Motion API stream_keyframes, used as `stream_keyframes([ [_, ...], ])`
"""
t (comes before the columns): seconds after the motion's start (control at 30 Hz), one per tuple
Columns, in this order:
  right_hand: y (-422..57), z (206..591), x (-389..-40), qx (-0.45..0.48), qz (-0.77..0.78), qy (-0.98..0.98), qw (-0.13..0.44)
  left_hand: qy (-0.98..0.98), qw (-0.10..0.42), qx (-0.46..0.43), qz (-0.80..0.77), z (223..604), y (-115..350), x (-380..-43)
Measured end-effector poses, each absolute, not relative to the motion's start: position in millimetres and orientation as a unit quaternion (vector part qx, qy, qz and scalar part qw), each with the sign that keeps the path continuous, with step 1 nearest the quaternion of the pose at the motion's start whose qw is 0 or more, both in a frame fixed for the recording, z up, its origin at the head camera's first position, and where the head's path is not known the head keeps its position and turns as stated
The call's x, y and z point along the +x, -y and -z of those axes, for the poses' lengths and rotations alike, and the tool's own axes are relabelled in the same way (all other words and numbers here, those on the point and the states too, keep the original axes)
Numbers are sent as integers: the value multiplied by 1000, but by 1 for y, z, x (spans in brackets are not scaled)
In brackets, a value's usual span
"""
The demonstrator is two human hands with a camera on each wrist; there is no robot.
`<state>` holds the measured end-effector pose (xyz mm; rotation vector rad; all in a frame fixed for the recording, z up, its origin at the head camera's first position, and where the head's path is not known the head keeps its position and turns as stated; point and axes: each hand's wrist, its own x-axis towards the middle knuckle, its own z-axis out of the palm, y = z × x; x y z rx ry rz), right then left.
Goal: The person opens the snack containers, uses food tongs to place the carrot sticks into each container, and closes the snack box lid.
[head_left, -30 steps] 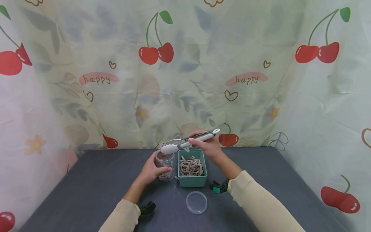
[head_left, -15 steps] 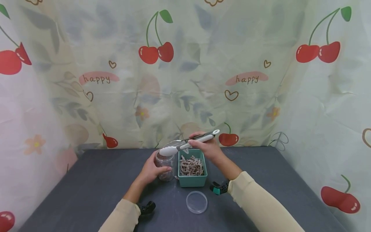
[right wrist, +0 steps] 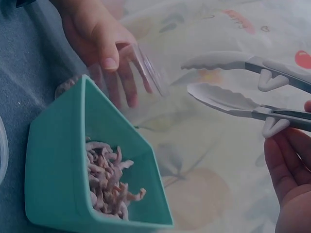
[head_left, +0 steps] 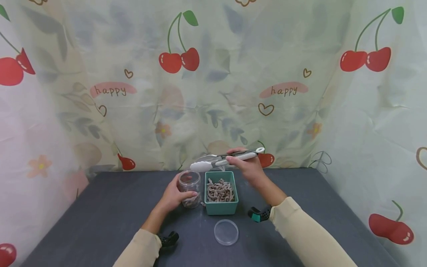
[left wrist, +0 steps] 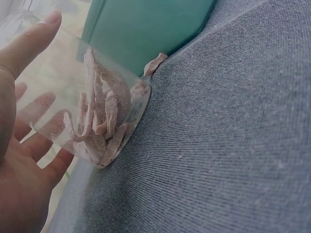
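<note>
My left hand (head_left: 173, 194) holds a clear jar (head_left: 191, 187) upright on the table, thumb across the near side and fingers behind. Several pale, powdery, brownish strips (left wrist: 104, 111) lie in the bottom of the jar in the left wrist view. My right hand (head_left: 250, 168) holds white-tipped tongs (head_left: 218, 162) by their handles, above the back of a teal bin (head_left: 221, 210). In the right wrist view, the tong tips (right wrist: 221, 97) stand apart with nothing between them. More of the same strips (head_left: 220, 191) are heaped inside the bin, just right of the jar.
One loose strip (left wrist: 155, 64) lies on the dark cloth-covered table (head_left: 126, 207) between jar and bin. A round clear lid (head_left: 226, 232) lies flat in front of the bin. A printed curtain (head_left: 213, 92) hangs behind the table and along both sides.
The tongs were over the jar mouth with strips at their tips, which are gone from them now. My right hand has drawn the tongs to the right. The left hand stays on the jar.
</note>
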<state>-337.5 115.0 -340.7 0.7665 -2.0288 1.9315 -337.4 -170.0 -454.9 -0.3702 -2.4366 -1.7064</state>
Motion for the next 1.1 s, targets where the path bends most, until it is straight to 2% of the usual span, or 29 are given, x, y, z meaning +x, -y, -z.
stream_keyframes([
  [0.53, -151, 346, -341, 251, -655, 702, 120, 813, 74, -126, 564, 455, 170, -337],
  [0.83, -166, 346, -331, 239, -627, 733, 111, 816, 74, -124, 560, 456, 170, -339],
  [1.1, -174, 348, -328, 276, -618, 733, 70, 818, 73, -124, 557, 454, 171, -338],
])
